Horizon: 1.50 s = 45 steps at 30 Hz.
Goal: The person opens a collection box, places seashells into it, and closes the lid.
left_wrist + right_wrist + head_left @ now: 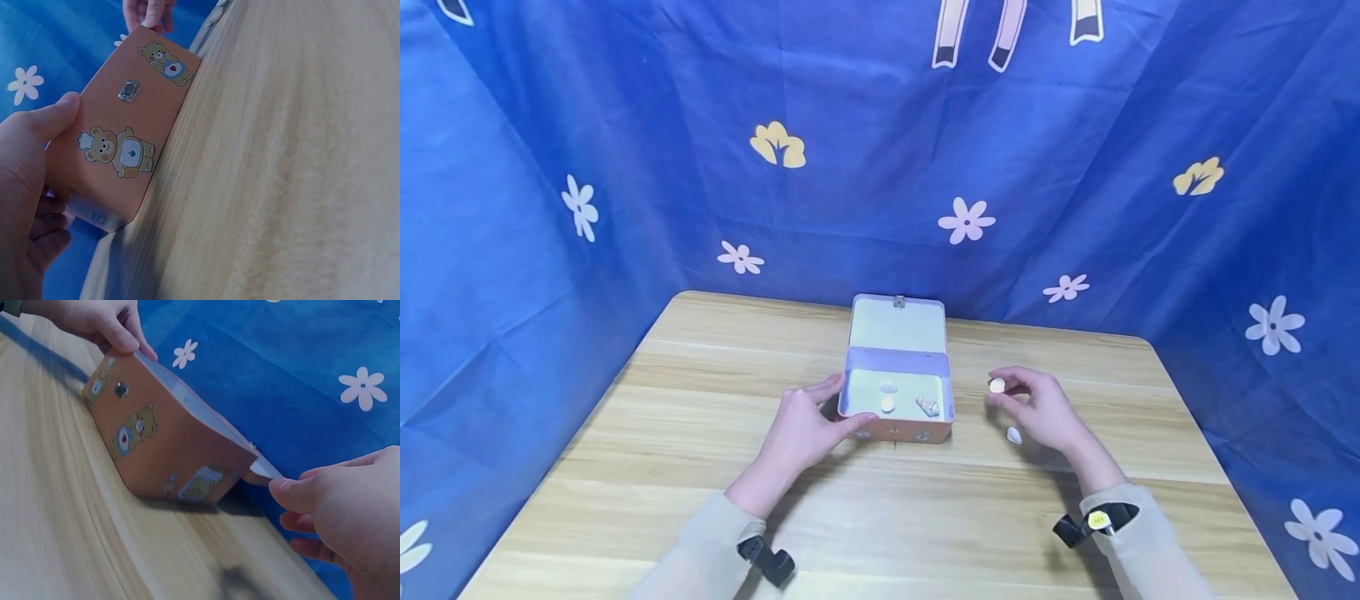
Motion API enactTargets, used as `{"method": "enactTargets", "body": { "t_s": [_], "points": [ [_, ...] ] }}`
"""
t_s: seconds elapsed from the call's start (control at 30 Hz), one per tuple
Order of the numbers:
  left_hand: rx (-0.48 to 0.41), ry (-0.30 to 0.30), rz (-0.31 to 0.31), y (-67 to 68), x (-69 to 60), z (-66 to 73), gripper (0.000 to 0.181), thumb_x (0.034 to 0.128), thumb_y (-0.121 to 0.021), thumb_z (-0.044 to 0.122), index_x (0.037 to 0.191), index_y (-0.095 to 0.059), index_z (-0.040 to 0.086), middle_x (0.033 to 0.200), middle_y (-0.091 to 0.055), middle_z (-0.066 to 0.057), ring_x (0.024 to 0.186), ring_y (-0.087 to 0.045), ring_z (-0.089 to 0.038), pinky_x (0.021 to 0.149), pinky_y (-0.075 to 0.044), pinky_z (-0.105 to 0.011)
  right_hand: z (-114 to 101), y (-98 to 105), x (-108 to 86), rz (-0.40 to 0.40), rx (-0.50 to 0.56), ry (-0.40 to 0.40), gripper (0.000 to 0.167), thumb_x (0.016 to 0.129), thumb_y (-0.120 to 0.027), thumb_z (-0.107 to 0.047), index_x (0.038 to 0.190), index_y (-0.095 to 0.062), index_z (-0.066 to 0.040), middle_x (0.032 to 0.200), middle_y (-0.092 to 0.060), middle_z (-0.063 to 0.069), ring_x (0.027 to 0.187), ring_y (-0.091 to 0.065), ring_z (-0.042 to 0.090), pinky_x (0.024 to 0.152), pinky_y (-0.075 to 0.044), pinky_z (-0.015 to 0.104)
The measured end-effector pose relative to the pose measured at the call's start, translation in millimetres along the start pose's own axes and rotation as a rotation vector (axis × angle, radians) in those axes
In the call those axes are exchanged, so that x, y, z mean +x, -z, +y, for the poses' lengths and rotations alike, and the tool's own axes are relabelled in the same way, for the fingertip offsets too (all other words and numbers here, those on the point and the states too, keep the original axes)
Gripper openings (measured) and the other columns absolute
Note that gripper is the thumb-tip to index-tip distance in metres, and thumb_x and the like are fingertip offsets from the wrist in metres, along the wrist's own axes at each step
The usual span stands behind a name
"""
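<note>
Head view: a white shell (997, 386) sits pinched in the right grip (1037, 406).

Held at one corner in the left grip (805, 429), an open orange bear-printed box (908, 431); inside, right of that grip, two pale shells (888, 404), one spiral shell (928, 406); pinched in the right grip (1041, 408), a white shell (997, 386); near it, a loose shell (1014, 435)

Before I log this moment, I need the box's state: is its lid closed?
No, the lid stands open at the back of the box, and shells show inside it.
</note>
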State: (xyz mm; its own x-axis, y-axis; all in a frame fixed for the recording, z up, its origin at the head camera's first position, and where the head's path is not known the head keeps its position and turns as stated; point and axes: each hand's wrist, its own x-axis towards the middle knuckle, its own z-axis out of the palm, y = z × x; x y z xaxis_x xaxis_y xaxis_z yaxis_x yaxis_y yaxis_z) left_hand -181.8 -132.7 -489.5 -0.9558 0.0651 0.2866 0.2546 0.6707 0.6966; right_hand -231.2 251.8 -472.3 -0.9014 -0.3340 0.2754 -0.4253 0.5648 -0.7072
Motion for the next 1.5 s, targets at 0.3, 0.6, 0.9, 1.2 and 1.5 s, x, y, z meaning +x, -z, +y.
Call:
{"method": "enactTargets", "body": {
  "t_s": [0.3, 0.6, 0.9, 1.2, 1.5],
  "points": [
    [0.006, 0.004, 0.003, 1.0, 0.1, -0.2, 0.100, 0.0725, -0.086, 0.073, 0.140, -0.066, 0.002, 0.139, -0.064, -0.016, 0.056, -0.052, -0.011, 0.088, -0.056, -0.042, -15.2, -10.4, 12.8, -0.006, 0.036, 0.014, 0.032, 0.093, -0.083, -0.008, 0.124, -0.075, -0.004, 0.100, -0.076, 0.001, 0.094, -0.074, 0.022, 0.087, -0.060, 0.045],
    [0.004, 0.020, 0.002, 2.8, 0.5, -0.8, 0.099, 0.0731, -0.086, 0.072, 0.140, -0.065, 0.002, 0.139, -0.064, -0.016, 0.040, -0.030, -0.007, 0.055, -0.047, -0.033, -30.2, -24.1, 27.8, -0.021, 0.103, 0.053, 0.031, 0.094, -0.083, -0.009, 0.123, -0.075, 0.000, 0.100, -0.076, 0.003, 0.092, -0.072, 0.020, 0.086, -0.060, 0.040],
    [0.007, 0.009, 0.011, 2.0, 0.2, -2.6, 0.099, 0.0725, -0.086, 0.072, 0.139, -0.066, 0.002, 0.138, -0.065, -0.015, 0.055, -0.058, -0.020, 0.070, -0.056, -0.037, -45.4, -42.1, 40.0, -0.048, 0.139, 0.081, 0.032, 0.094, -0.083, -0.010, 0.123, -0.075, 0.002, 0.105, -0.077, 0.003, 0.091, -0.071, 0.019, 0.086, -0.060, 0.040],
    [-0.002, -0.003, 0.015, 1.1, -0.5, -2.3, 0.097, 0.0732, -0.086, 0.071, 0.138, -0.067, 0.001, 0.137, -0.065, -0.015, 0.098, -0.075, -0.036, 0.099, -0.056, -0.046, -60.9, -58.9, 51.8, -0.086, 0.168, 0.083, 0.032, 0.095, -0.082, -0.012, 0.123, -0.074, 0.003, 0.097, -0.074, 0.003, 0.088, -0.067, 0.019, 0.081, -0.058, 0.048],
    [0.009, 0.005, 0.000, 1.0, -0.7, 0.6, 0.093, 0.0755, -0.088, 0.067, 0.138, -0.067, 0.001, 0.138, -0.065, -0.015, 0.068, -0.067, -0.021, 0.076, -0.058, -0.038, -69.7, -76.5, 59.8, -0.142, 0.177, 0.109, 0.032, 0.094, -0.083, -0.010, 0.122, -0.075, 0.003, 0.103, -0.076, 0.003, 0.090, -0.069, 0.017, 0.086, -0.060, 0.041]
  ]
}}
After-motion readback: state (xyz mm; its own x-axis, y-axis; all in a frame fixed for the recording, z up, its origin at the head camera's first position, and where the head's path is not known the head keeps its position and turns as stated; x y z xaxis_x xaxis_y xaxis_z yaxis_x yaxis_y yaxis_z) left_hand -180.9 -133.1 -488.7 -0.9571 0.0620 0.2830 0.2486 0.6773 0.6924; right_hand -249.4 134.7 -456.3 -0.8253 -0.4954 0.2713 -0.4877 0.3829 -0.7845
